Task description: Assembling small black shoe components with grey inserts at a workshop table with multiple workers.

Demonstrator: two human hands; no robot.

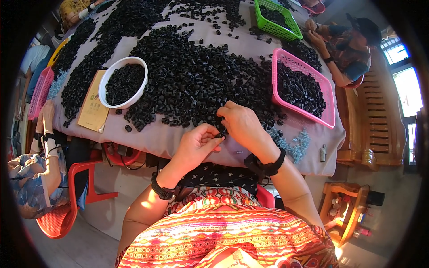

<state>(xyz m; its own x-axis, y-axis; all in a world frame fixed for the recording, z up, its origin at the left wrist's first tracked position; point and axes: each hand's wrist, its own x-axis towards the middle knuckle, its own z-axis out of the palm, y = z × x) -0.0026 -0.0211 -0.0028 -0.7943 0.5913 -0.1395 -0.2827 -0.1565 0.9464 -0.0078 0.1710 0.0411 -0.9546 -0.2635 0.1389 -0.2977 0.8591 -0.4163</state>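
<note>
Between thumb and fingers, my left hand (pixel 201 142) pinches a small black plastic piece (pixel 219 136) just above the table's near edge. Close beside it on the right, my right hand (pixel 241 123) is bent down at the near side of a big heap of small black ring-like plastic pieces (pixel 192 76). Its fingertips are drawn together, and whatever they grip is hidden. The heap spreads out beyond both hands.
Left stand a white bowl (pixel 102 89) of black parts and a tan booklet (pixel 94 107). Right are a pink basket (pixel 306 115) of black parts, light-blue bits (pixel 298 145) and a lighter (pixel 322 153). Farther back is a green basket (pixel 278 32). Other people (pixel 353 49) sit around the table.
</note>
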